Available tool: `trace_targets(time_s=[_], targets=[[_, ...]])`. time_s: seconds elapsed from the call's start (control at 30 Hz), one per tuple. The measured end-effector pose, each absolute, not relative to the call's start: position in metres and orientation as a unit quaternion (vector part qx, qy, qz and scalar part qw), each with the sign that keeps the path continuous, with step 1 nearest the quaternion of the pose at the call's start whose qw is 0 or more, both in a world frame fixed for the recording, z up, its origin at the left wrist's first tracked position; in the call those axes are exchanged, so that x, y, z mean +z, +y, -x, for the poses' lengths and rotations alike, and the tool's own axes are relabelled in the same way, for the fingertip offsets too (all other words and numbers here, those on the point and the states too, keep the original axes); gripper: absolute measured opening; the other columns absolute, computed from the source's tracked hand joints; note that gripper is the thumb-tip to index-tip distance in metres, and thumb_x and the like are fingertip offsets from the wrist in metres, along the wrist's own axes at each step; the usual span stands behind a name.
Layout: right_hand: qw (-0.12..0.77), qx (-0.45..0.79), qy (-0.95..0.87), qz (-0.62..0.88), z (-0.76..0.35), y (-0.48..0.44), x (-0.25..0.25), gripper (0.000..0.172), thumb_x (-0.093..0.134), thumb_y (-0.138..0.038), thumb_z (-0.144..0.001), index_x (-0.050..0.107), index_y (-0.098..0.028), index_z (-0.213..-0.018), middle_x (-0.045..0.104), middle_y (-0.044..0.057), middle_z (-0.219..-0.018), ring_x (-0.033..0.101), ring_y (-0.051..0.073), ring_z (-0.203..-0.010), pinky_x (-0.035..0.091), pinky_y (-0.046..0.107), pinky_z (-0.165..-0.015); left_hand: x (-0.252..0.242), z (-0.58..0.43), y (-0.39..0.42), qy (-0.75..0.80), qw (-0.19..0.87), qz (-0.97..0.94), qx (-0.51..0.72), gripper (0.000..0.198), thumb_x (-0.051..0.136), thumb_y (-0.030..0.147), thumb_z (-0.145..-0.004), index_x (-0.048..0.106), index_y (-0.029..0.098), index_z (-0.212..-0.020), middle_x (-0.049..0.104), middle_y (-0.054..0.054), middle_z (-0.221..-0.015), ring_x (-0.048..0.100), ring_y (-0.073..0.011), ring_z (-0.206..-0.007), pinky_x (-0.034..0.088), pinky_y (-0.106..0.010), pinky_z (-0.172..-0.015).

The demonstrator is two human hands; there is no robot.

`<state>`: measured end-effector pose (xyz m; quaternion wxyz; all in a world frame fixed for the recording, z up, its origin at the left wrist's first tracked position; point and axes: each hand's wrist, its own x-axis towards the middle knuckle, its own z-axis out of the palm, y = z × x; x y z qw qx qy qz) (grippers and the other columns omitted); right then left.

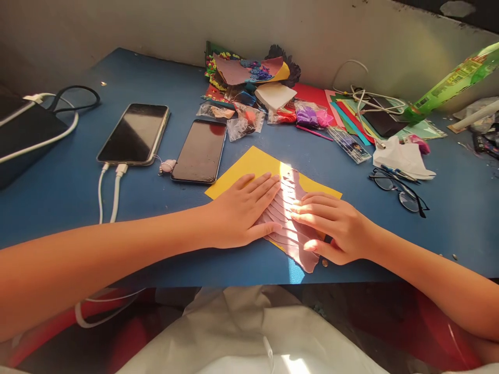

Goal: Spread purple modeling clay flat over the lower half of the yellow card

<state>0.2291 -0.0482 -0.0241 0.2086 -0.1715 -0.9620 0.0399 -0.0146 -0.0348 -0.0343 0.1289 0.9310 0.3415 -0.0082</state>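
A yellow paper sheet (249, 163) lies on the blue table (70, 192) near its front edge. On it rests a pink paper piece cut into curved strips (290, 221). My left hand (241, 210) lies flat, fingers stretched out, pressing the left part of the pink strips and the yellow sheet. My right hand (337, 226) rests on the right part of the strips, fingers extended and close together, thumb near the pink piece's lower end. Neither hand grips anything.
Two phones (134, 133) (200, 150) lie left of the sheet, one plugged into white cables (109, 195). A pile of craft scraps and small plastic bags (253, 91) sits behind. Coloured paper sheets (349, 117), a tissue (401, 156), glasses (397, 189) and a green bottle (452, 83) are at the right.
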Motion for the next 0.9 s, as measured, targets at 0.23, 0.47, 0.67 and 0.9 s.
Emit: trace_targets(time_s=[0.23,0.47,0.67,0.9], targets=[[0.216,0.112,-0.941,0.236,-0.238,-0.073,-0.017,0.035,0.035,-0.034,-0.101,0.053,-0.016,-0.125,0.069,0.014,-0.113,0.064,0.022,-0.111,0.054,0.039,-0.093,-0.034,0.019,-0.026,0.294,0.146,-0.945,0.015,0.07,0.034,0.051,-0.098,0.025,0.008,-0.153,0.02,-0.012,-0.161,0.017,-0.0227,-0.151,0.008,-0.039,-0.122],[0.15,-0.026,-0.949,0.277,-0.267,-0.078,0.017,0.037,0.042,-0.034,-0.099,0.053,-0.028,-0.134,0.061,0.011,-0.133,0.055,0.03,-0.124,0.045,0.049,-0.099,-0.02,0.03,-0.011,0.218,0.229,-0.949,0.014,0.065,0.047,0.035,-0.093,0.026,0.023,-0.153,0.027,-0.003,-0.16,0.015,-0.0177,-0.151,0.008,-0.041,-0.123],[0.047,-0.036,-0.97,0.234,-0.245,-0.021,0.009,0.041,0.042,-0.036,-0.099,0.049,-0.037,-0.14,0.034,0.004,-0.158,0.025,0.032,-0.147,0.028,0.062,-0.11,-0.003,0.04,-0.005,0.295,0.158,-0.941,0.051,0.075,0.049,0.022,-0.09,0.014,0.02,-0.156,0.014,-0.006,-0.163,0.009,-0.0192,-0.151,0.012,-0.039,-0.123],[-0.023,0.014,-0.981,0.191,-0.23,0.006,-0.017,0.047,0.035,-0.046,-0.1,0.044,-0.036,-0.145,0.021,0.007,-0.162,0.02,0.038,-0.147,0.015,0.07,-0.111,-0.01,0.038,-0.009,0.292,0.114,-0.945,0.091,0.048,0.03,0.015,-0.097,0.045,0.008,-0.142,0.045,-0.011,-0.151,0.029,-0.0199,-0.147,0.022,-0.039,-0.121]])
